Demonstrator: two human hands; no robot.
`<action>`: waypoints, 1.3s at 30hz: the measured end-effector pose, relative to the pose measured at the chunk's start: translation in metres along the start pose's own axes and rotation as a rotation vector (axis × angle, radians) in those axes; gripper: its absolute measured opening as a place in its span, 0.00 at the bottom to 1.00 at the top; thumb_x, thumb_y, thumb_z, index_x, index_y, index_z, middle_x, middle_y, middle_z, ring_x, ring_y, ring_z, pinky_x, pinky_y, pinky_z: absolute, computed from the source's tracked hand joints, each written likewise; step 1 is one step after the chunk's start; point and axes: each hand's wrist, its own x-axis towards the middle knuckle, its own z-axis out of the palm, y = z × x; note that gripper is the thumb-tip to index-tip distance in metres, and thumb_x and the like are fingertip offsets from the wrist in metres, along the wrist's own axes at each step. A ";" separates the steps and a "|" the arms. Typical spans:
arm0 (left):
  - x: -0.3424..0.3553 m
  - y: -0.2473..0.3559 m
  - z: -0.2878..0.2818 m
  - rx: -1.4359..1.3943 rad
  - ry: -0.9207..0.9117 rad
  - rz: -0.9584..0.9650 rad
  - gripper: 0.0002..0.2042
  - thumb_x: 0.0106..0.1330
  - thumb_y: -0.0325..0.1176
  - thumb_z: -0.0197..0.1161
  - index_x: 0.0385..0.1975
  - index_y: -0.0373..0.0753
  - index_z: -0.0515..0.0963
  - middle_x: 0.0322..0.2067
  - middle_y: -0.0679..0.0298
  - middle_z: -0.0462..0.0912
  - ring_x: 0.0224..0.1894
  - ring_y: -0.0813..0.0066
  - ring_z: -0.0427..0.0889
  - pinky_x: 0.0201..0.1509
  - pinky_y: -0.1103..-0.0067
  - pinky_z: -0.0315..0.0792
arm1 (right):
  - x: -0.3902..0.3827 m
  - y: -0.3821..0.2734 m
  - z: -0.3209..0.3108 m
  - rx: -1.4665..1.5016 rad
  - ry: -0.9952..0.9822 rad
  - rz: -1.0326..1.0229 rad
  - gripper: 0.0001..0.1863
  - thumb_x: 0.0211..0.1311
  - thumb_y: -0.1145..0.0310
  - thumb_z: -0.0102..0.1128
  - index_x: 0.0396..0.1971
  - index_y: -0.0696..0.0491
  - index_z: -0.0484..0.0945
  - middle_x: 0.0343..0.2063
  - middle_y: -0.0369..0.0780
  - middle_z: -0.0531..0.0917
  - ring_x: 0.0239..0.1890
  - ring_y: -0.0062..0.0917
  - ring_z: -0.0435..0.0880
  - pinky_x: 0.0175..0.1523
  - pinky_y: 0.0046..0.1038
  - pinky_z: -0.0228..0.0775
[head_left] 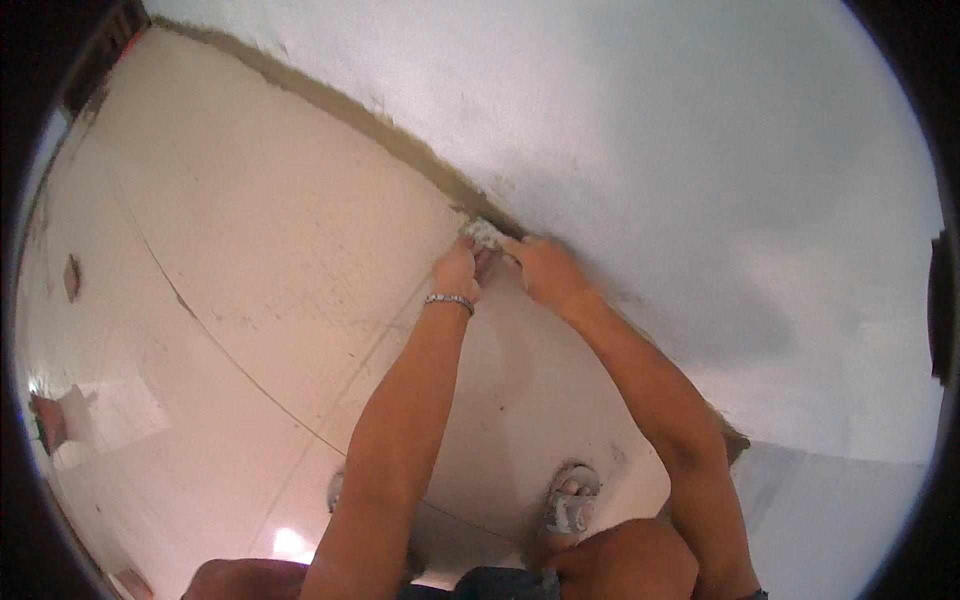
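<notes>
Both my hands meet at the joint where the pale wall rises from the tiled floor. My right hand (552,272) is closed around the pale handle of a small mortar-smeared tool (486,234); its exact kind is hidden by the greyish-white paste on it. Close beside it, my left hand (457,270), with a beaded bracelet (450,300) at the wrist, has its fingers curled below the smeared end. What those fingers hold cannot be made out. A strip of brownish mortar (370,128) runs along the joint, up to the tool.
Large cream floor tiles (250,190) with thin seams spread to the left. The wall (740,200) fills the right side. My sandalled foot (573,495) stands below my right forearm. Reddish pieces (48,422) lie at the far left, and a small brown chip (72,277) lies above them.
</notes>
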 end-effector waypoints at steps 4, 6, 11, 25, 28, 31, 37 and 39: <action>-0.022 0.084 -0.010 0.089 -0.129 0.159 0.16 0.76 0.44 0.54 0.52 0.39 0.76 0.44 0.63 0.82 0.45 0.68 0.81 0.48 0.70 0.75 | 0.001 -0.082 -0.070 0.055 0.071 0.028 0.21 0.65 0.62 0.60 0.58 0.47 0.75 0.43 0.44 0.82 0.38 0.45 0.84 0.43 0.47 0.77; -0.045 0.119 -0.005 0.006 -0.158 0.357 0.16 0.76 0.45 0.54 0.50 0.38 0.77 0.42 0.62 0.82 0.43 0.67 0.82 0.46 0.73 0.75 | 0.010 -0.093 -0.076 0.057 0.290 -0.111 0.22 0.62 0.64 0.61 0.58 0.45 0.75 0.43 0.44 0.83 0.41 0.43 0.85 0.43 0.45 0.78; -0.062 0.216 -0.045 -0.491 -0.125 0.484 0.16 0.78 0.41 0.51 0.54 0.35 0.74 0.47 0.58 0.83 0.50 0.65 0.82 0.55 0.69 0.77 | 0.106 -0.142 -0.211 0.068 -0.091 -0.362 0.22 0.64 0.59 0.62 0.57 0.46 0.75 0.41 0.47 0.84 0.44 0.45 0.84 0.45 0.47 0.75; -0.134 0.206 -0.079 0.158 -0.369 0.404 0.20 0.76 0.36 0.57 0.62 0.33 0.72 0.55 0.58 0.79 0.53 0.73 0.78 0.58 0.75 0.73 | 0.089 -0.235 -0.237 -0.324 -0.495 -0.260 0.22 0.66 0.53 0.59 0.36 0.63 0.79 0.30 0.52 0.85 0.36 0.44 0.86 0.43 0.43 0.78; -0.126 0.183 -0.079 0.464 -0.306 0.456 0.19 0.76 0.35 0.57 0.62 0.33 0.72 0.54 0.58 0.79 0.49 0.72 0.79 0.54 0.76 0.75 | 0.053 -0.216 -0.211 0.074 -0.577 0.031 0.26 0.67 0.50 0.58 0.36 0.63 0.79 0.28 0.50 0.84 0.35 0.41 0.86 0.39 0.42 0.79; -0.107 0.137 -0.089 0.416 -0.316 0.461 0.18 0.74 0.35 0.61 0.57 0.31 0.74 0.48 0.56 0.82 0.45 0.70 0.82 0.48 0.76 0.79 | 0.014 -0.153 -0.112 0.607 -0.539 0.162 0.29 0.68 0.45 0.58 0.39 0.62 0.80 0.31 0.44 0.84 0.36 0.30 0.85 0.33 0.36 0.79; -0.074 0.064 -0.088 0.205 -0.153 0.328 0.16 0.75 0.35 0.56 0.56 0.31 0.72 0.47 0.55 0.82 0.44 0.66 0.83 0.47 0.72 0.82 | -0.070 -0.123 0.012 1.510 -0.592 0.487 0.17 0.68 0.58 0.64 0.44 0.58 0.80 0.38 0.40 0.83 0.37 0.28 0.85 0.39 0.34 0.86; -0.074 0.059 -0.080 0.358 -0.124 0.347 0.16 0.76 0.36 0.54 0.56 0.32 0.72 0.45 0.55 0.81 0.43 0.67 0.82 0.46 0.72 0.81 | -0.066 -0.115 0.036 1.767 -0.421 0.650 0.16 0.68 0.62 0.63 0.47 0.58 0.79 0.43 0.41 0.82 0.40 0.30 0.85 0.42 0.35 0.86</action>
